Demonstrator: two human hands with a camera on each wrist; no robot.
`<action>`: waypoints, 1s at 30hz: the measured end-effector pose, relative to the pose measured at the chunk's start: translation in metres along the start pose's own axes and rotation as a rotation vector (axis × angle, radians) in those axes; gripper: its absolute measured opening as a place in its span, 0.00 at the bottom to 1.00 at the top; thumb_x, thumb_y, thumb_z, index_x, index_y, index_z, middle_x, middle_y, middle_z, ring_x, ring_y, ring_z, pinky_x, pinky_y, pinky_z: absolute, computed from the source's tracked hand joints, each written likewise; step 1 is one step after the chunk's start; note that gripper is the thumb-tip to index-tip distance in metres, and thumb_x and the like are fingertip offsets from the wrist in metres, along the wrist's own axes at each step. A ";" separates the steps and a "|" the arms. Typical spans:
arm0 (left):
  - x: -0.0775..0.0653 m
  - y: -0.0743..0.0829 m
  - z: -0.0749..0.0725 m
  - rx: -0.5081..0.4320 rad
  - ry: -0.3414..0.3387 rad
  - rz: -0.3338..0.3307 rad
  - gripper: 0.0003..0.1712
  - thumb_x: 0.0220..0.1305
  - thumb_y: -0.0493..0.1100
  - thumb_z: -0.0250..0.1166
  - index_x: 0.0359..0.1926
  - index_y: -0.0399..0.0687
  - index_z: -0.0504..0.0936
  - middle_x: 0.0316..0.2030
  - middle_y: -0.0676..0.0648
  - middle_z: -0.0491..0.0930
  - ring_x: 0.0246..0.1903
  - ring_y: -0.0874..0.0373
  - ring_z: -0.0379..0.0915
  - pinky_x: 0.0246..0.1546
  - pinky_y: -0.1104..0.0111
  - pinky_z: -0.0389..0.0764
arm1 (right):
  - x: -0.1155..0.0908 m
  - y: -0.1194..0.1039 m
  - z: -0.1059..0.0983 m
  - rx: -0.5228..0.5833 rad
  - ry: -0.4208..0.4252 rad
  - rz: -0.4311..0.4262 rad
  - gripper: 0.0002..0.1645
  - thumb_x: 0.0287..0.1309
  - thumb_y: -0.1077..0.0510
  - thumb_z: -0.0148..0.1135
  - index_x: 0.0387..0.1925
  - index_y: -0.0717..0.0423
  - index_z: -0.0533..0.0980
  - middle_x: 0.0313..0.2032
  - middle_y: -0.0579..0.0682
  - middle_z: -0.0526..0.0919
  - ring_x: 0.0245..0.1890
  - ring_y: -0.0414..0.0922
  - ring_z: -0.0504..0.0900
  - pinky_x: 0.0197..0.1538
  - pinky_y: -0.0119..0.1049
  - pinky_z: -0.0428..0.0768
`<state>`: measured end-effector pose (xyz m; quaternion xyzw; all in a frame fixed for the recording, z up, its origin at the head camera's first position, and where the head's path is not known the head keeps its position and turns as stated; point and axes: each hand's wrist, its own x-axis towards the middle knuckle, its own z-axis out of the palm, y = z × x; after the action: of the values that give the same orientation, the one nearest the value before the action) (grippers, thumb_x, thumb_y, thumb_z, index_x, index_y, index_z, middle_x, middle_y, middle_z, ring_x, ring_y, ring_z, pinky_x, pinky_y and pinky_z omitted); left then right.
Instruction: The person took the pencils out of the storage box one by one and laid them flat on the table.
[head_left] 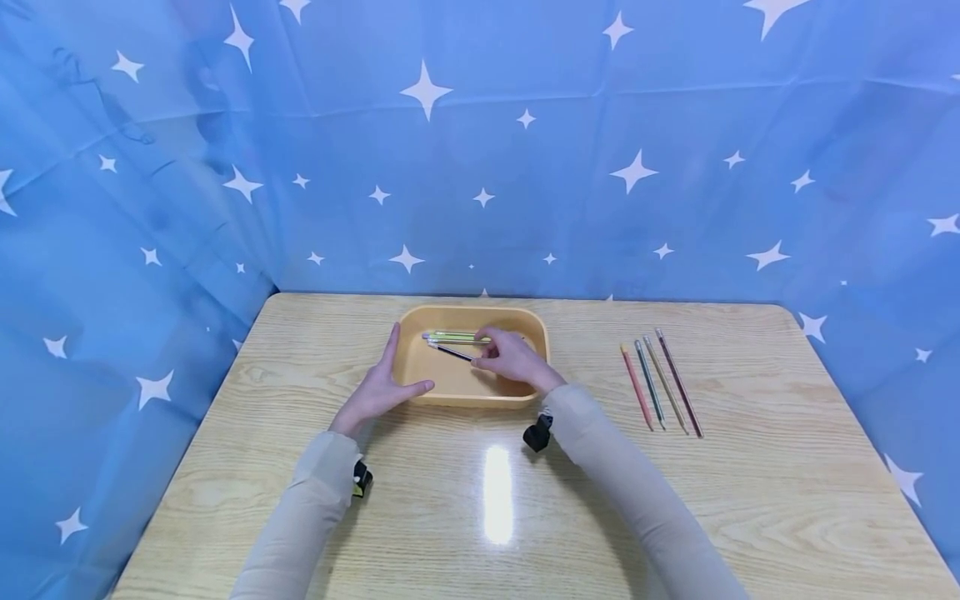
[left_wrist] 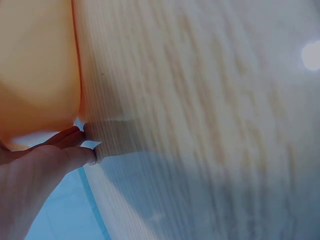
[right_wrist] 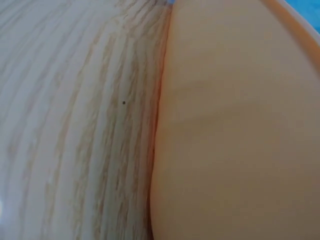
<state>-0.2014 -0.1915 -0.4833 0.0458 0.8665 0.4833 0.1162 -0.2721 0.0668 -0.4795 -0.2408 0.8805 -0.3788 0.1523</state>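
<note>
A shallow yellow-orange tray [head_left: 472, 400] lies near the table's back edge. My left hand [head_left: 378, 390] rests against its left end, thumb and fingers spread; in the left wrist view that hand [left_wrist: 37, 162] appears beside the tray's wall [left_wrist: 40, 65]. My right hand [head_left: 513, 358] reaches into the tray from the right, its fingers curled, and pinches a dark pencil [head_left: 450, 352] by its right end. Green pencils [head_left: 453, 337] lie just behind it, their right ends partly covered by the fingers. The right wrist view has only the tray's outer wall [right_wrist: 230, 125], without the hand.
To the right of the tray, several pencils lie side by side on the wooden table [head_left: 772, 500]: a red pencil [head_left: 636, 386], a green pencil [head_left: 649, 383], a tan pencil [head_left: 666, 383] and a dark red pencil [head_left: 679, 383]. A blue star-patterned curtain [head_left: 487, 150] surrounds the table.
</note>
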 end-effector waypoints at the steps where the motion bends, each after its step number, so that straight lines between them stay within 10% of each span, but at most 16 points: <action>1: 0.000 0.000 0.000 -0.002 0.000 -0.001 0.69 0.54 0.57 0.73 0.76 0.61 0.26 0.74 0.37 0.36 0.70 0.35 0.42 0.67 0.45 0.49 | 0.000 0.000 0.000 -0.005 -0.007 0.006 0.27 0.58 0.55 0.67 0.56 0.62 0.71 0.34 0.50 0.82 0.34 0.45 0.79 0.39 0.38 0.77; 13: -0.001 0.001 -0.001 -0.026 -0.003 -0.011 0.69 0.54 0.56 0.73 0.75 0.62 0.26 0.74 0.37 0.36 0.69 0.35 0.43 0.67 0.45 0.49 | 0.002 -0.001 0.004 -0.116 -0.008 -0.014 0.22 0.57 0.65 0.66 0.53 0.62 0.75 0.30 0.46 0.80 0.32 0.42 0.78 0.43 0.39 0.76; 30: -0.001 0.001 0.000 -0.035 -0.001 -0.001 0.69 0.54 0.55 0.73 0.76 0.57 0.27 0.74 0.35 0.37 0.70 0.34 0.42 0.67 0.46 0.48 | 0.004 0.003 -0.002 0.200 -0.123 0.090 0.15 0.57 0.66 0.61 0.46 0.67 0.80 0.42 0.54 0.84 0.43 0.46 0.79 0.48 0.36 0.76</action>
<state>-0.2004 -0.1907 -0.4824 0.0438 0.8578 0.4984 0.1177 -0.2775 0.0677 -0.4806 -0.2072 0.8374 -0.4419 0.2461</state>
